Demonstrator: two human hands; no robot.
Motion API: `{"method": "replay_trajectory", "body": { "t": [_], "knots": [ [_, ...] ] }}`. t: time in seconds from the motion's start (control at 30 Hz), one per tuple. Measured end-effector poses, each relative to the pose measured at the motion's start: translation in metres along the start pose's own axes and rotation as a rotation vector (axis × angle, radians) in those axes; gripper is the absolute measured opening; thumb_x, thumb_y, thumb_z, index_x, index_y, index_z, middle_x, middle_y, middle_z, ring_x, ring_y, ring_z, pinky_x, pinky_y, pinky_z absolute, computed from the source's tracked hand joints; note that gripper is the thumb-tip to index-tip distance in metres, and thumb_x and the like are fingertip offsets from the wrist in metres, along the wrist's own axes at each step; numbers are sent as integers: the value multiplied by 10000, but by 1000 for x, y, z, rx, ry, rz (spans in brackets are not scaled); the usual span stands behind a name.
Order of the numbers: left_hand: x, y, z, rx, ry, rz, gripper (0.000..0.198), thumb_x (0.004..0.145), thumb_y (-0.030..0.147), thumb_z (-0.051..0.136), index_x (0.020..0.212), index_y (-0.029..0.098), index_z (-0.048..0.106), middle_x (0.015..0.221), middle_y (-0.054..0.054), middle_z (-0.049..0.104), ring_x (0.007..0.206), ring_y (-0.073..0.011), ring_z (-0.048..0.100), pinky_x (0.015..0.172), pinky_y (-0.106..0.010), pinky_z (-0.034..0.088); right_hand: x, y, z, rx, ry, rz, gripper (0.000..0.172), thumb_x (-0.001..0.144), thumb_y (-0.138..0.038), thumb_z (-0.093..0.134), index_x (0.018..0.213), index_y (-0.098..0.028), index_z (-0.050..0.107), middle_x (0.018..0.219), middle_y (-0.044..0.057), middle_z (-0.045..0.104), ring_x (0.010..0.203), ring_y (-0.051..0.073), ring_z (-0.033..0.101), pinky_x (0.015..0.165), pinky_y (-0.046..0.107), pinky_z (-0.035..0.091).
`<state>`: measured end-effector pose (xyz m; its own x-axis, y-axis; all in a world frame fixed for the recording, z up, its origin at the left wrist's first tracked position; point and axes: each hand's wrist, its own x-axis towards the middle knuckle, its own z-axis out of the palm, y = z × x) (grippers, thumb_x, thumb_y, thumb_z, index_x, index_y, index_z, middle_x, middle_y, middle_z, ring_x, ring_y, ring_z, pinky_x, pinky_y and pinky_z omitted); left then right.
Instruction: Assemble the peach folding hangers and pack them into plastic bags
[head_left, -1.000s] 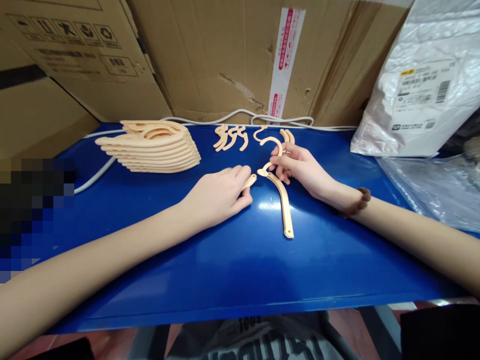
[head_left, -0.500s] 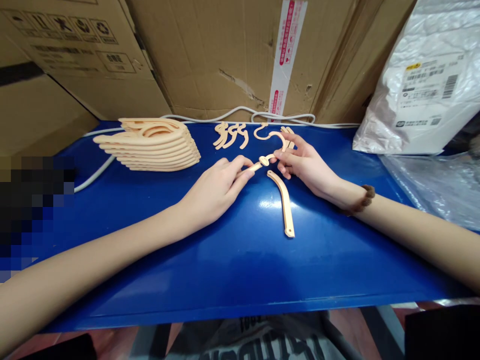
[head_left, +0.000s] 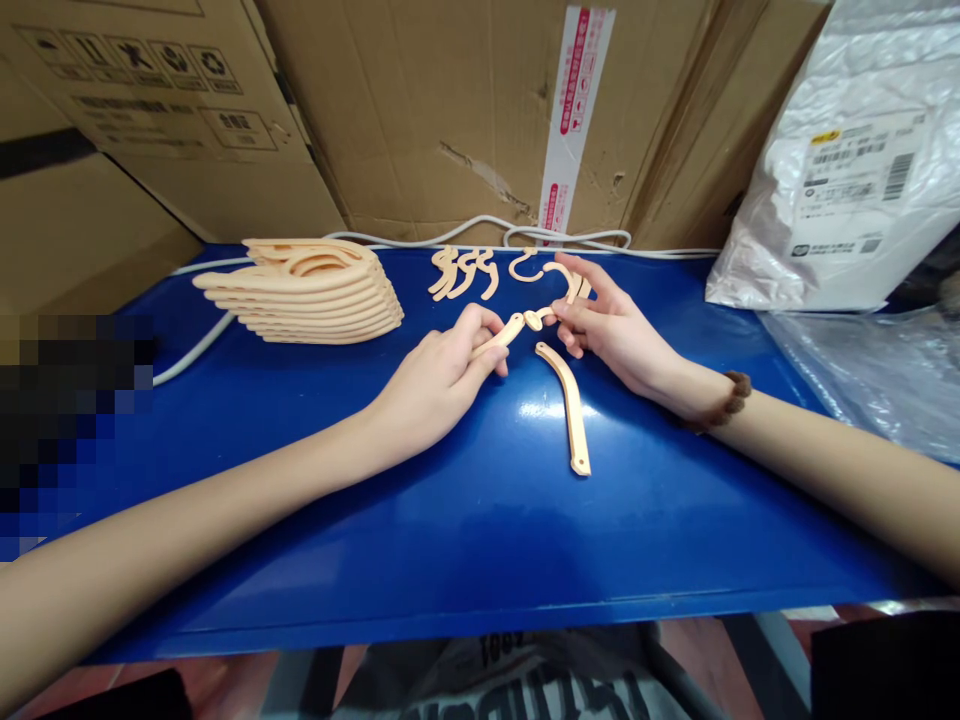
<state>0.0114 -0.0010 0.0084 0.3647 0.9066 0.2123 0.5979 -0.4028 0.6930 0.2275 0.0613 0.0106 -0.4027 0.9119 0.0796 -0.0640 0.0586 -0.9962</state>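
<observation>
Well inside the table edge [head_left: 450, 625], right fingers [head_left: 591, 276] pinch a hook [head_left: 574, 285].

The bare left forearm [head_left: 225, 508] slants from the near left, its left hand [head_left: 448, 375] pinching with curled fingers [head_left: 484, 318]; the bare right forearm [head_left: 832, 460] slants from the right, right hand [head_left: 619, 330] pinching, index finger [head_left: 589, 273] extended.
</observation>
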Motion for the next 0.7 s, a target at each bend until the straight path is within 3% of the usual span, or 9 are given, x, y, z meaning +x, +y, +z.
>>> {"method": "replay_trajectory", "body": {
  "t": [0.17,0.3,0.47,0.7],
  "knots": [
    [-1,-1,0,6,-21,23,174,1045,337,388,1160,226,456,977,16,730,956,-180,649,922,-363,395,0,1,-3,11,-53,-7,643,805,-244,749,1386,-263,474,788,-54,655,577,74,526,505,187,420],
    [-2,0,-1,-12,-45,36,239,1054,356,398,1254,243,461,1045,14,734,989,-178,665,886,-334,435,-1,-1,-4,29,-106,-2,618,825,-237,746,1386,-256,485,797,-47,661,575,71,513,509,188,404],
    [-3,-1,-1,-45,-72,97,226,1058,341,409,1241,232,484,1060,5,741,982,-170,680,883,-312,452,1,0,-7,-9,-173,-21,610,842,-263,747,1394,-210,494,757,-46,656,556,62,476,490,191,363],
    [-2,-5,0,151,-54,166,231,1068,325,397,1228,232,536,1091,3,721,951,-195,665,840,-315,428,3,3,-11,-53,-186,-25,662,829,-283,762,1419,-198,475,747,-35,655,573,78,483,452,195,357]
  ]
}}
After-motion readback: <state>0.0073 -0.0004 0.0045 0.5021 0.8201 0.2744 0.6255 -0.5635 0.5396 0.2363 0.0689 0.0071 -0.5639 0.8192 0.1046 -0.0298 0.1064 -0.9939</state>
